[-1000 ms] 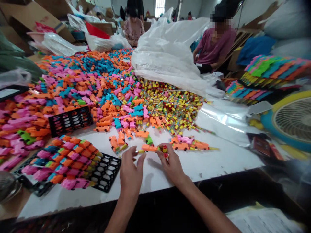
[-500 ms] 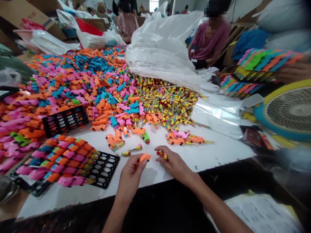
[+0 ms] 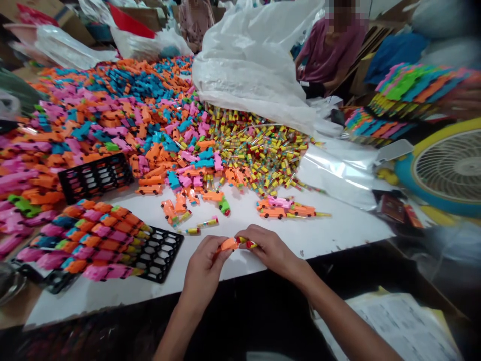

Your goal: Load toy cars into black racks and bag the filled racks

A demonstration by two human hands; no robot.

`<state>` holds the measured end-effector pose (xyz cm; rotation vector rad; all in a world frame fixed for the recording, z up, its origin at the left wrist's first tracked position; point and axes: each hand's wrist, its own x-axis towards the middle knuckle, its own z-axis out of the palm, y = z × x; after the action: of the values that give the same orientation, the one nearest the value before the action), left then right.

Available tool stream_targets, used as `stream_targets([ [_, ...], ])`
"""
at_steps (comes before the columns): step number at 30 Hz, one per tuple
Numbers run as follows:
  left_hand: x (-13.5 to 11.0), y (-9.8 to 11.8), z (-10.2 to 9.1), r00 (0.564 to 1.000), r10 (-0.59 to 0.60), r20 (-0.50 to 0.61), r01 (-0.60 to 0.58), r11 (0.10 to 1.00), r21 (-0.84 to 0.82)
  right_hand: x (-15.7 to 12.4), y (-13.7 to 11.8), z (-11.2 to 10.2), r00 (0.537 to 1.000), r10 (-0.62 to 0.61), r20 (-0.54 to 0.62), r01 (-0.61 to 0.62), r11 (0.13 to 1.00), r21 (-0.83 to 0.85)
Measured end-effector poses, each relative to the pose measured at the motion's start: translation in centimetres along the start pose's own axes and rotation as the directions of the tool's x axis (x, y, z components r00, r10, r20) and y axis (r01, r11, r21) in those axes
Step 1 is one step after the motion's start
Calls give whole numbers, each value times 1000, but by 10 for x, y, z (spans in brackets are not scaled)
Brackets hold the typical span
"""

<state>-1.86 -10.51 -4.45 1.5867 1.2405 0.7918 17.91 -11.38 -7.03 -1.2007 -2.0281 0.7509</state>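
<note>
Between the thumb and fingers of my left hand (image 3: 205, 263) is an orange toy car (image 3: 229, 244). My right hand (image 3: 273, 250) pinches small tubes with yellow and red ends (image 3: 248, 243); how many is partly hidden by the fingers. One tube end meets or nearly meets the car's end; I cannot tell if it is inserted. Just beyond my hands lie loose tubes (image 3: 208, 222) and a green toy car (image 3: 224, 205). To the left, a black grid tray (image 3: 162, 254) carries rows of toy cars (image 3: 95, 235) standing on tubes.
A big heap of coloured toy cars (image 3: 124, 130) covers the left and back. Beside it is a pile of yellow tubes (image 3: 259, 150) under a white plastic sack (image 3: 248, 65). A second black tray (image 3: 95, 176) leans there. A fan (image 3: 447, 165) stands right; a co-worker (image 3: 332, 55) sits behind.
My two hands have come together, bringing the orange toy car and the tubes end to end. The whole view has tipped slightly downward.
</note>
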Motion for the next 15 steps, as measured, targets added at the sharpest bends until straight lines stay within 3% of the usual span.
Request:
stream_targets([
  [5,-2,-11,6,995,-96,-33,94,994,-50,0,-1,0,993,-104,64,116,966,-232],
  [10,-7,-23,10,965,-263,22,262,948,-181,-5,-3,6,972,-146,186,219,854,-473],
  [12,-10,-25,8,946,-319,59,324,928,-186,-9,-4,10,962,-150,228,247,833,-495],
  [15,-11,-22,3,906,-413,93,423,893,-152,-13,-3,13,963,-162,217,234,903,-361],
])
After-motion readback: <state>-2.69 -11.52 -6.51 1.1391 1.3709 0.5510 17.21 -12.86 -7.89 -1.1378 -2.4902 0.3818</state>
